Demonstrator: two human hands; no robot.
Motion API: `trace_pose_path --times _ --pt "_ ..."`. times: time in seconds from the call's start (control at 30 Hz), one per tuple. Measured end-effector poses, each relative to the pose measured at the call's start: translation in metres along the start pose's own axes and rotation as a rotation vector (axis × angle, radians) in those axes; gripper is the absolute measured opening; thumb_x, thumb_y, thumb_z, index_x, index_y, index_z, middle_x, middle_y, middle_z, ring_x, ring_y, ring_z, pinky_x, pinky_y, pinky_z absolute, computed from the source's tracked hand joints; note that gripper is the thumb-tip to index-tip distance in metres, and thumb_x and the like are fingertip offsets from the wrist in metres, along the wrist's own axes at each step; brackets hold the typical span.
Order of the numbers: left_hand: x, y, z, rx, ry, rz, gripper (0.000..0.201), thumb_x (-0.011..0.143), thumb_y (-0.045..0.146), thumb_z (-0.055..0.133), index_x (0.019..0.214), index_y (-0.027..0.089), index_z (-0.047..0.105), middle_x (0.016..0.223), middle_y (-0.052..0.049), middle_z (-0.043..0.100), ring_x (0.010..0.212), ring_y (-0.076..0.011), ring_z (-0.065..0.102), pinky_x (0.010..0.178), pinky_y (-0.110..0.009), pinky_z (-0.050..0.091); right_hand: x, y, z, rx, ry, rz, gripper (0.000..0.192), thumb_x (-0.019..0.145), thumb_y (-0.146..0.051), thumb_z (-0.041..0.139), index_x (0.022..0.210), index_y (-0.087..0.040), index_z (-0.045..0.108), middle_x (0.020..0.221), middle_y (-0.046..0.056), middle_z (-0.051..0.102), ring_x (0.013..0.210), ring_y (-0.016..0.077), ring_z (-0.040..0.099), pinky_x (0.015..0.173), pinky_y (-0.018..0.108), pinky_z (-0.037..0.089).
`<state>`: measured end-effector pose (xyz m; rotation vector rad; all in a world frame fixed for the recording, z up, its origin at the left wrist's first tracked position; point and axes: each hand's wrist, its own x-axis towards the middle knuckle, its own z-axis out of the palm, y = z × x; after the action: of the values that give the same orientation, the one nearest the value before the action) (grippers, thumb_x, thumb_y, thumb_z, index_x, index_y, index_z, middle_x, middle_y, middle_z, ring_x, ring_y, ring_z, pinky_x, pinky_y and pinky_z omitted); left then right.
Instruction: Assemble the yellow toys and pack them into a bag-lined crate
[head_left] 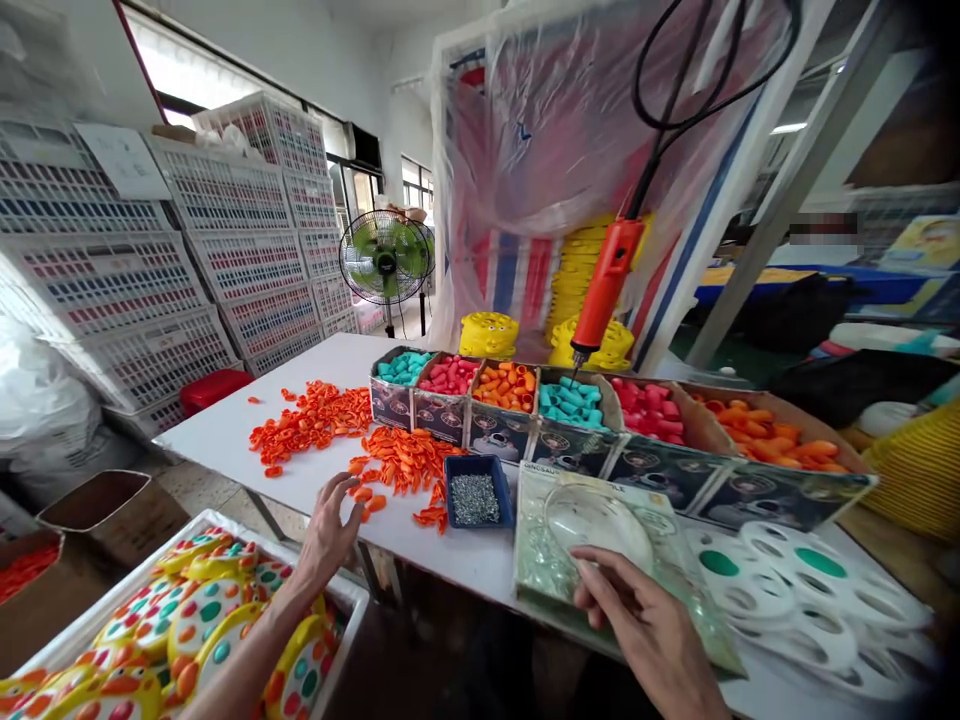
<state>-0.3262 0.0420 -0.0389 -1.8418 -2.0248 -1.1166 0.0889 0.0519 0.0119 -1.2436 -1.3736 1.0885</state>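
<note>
A green-bladed fan [386, 258] stands upright. Left of the fan, white crates [232, 200] rise in stacks, with a plastic bag [37, 400] farther left; right of it drapes clear sheeting [555, 120], then a metal post [759, 250].

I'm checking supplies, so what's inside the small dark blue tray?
The dark blue tray holds a heap of silvery metal pieces, apparently screws. Whatever lies beneath the heap is covered and can't be seen.

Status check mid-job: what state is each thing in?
Left hand: open, at the orange pieces
Right hand: half-curled, grip unclear
Orange pieces: loose, heaped
Electric screwdriver: hanging, bit down
Blue tray: holding screws
Carton bins: open-topped, stocked
White crate: full of dotted toys
Floor fan: upright, spin unclear
</note>
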Motion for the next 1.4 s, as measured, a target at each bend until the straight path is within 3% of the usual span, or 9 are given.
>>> trace_pose_path --times 0.13,0.27,0.47,0.77,1.0,1.17,1.3,1.4 --pt "0.016 0.002 0.014 0.045 -0.014 0.019 0.026 0.094 0.028 0.051 0.114 0.02 0.066 0.128 -0.015 0.064 0.122 -0.0321 0.06 0.101 -0.055 0.055 -0.001 0.001 -0.001 0.009 -0.031 -0.049 0.049 0.085 -0.065 0.064 0.102 -0.019 0.072 0.063 0.001 0.065 0.053 0.015 0.058 0.054 0.025 0.052" --pt "0.019 0.013 0.017 0.067 -0.099 0.118 0.021 0.09 0.023 0.057 0.105 0.024 0.072 0.13 -0.012 0.063 0.127 -0.0309 0.055 0.106 -0.051 0.052 -0.002 0.001 -0.001 0.031 -0.047 -0.083 0.05 0.087 -0.065 0.063 0.103 -0.018 0.071 0.064 0.001 0.066 0.053 0.0149 0.058 0.055 0.025 0.052" --pt "0.029 0.027 0.026 0.123 -0.198 0.144 0.018 0.084 0.02 0.062 0.092 0.023 0.078 0.102 -0.01 0.069 0.105 -0.0318 0.06 0.096 -0.052 0.053 0.0 0.011 -0.003 0.016 -0.063 -0.104 0.049 0.089 -0.063 0.063 0.106 -0.018 0.071 0.064 0.002 0.066 0.055 0.0156 0.06 0.054 0.024 0.053" --pt "0.041 0.024 0.028 0.133 -0.301 0.18 0.016 0.089 0.018 0.056 0.086 0.02 0.072 0.094 -0.01 0.069 0.1 -0.0304 0.059 0.093 -0.048 0.051 0.0 0.017 -0.005 -0.003 -0.09 -0.087 0.042 0.089 -0.058 0.065 0.106 -0.021 0.073 0.067 0.003 0.067 0.057 0.0151 0.061 0.055 0.021 0.053" --pt "0.045 0.028 0.031 0.104 -0.306 0.235 0.018 0.092 0.015 0.047 0.084 0.021 0.063 0.094 -0.01 0.065 0.096 -0.0292 0.058 0.089 -0.047 0.05 -0.003 0.006 0.0 0.038 -0.008 -0.053 0.042 0.087 -0.06 0.066 0.099 -0.021 0.075 0.063 0.002 0.066 0.053 0.0141 0.06 0.053 0.02 0.053" --pt "0.052 0.029 0.024 0.039 -0.243 0.209 0.016 0.095 0.02 0.046 0.087 0.021 0.06 0.1 -0.012 0.064 0.101 -0.0307 0.057 0.091 -0.049 0.05 0.001 0.013 -0.006 -0.008 -0.122 -0.077 0.042 0.09 -0.059 0.063 0.102 -0.02 0.074 0.065 0.004 0.068 0.054 0.0166 0.064 0.051 0.023 0.058" --pt "0.058 0.054 0.022 -0.063 -0.186 0.189 0.012 0.097 0.023 0.048 0.088 0.023 0.057 0.096 -0.009 0.063 0.097 -0.0289 0.058 0.088 -0.048 0.049 0.001 0.012 -0.006 -0.014 -0.093 -0.104 0.039 0.093 -0.056 0.06 0.102 -0.02 0.073 0.066 0.003 0.068 0.055 0.0157 0.064 0.053 0.021 0.058" --pt "0.058 0.103 0.032 -0.189 -0.191 0.226 0.009 0.097 0.021 0.05 0.09 0.024 0.055 0.099 -0.007 0.063 0.1 -0.0265 0.059 0.09 -0.045 0.05 0.001 0.007 -0.004 -0.014 -0.094 -0.117 0.04 0.095 -0.055 0.057 0.103 -0.019 0.073 0.066 0.003 0.068 0.057 0.0157 0.065 0.055 0.021 0.057"
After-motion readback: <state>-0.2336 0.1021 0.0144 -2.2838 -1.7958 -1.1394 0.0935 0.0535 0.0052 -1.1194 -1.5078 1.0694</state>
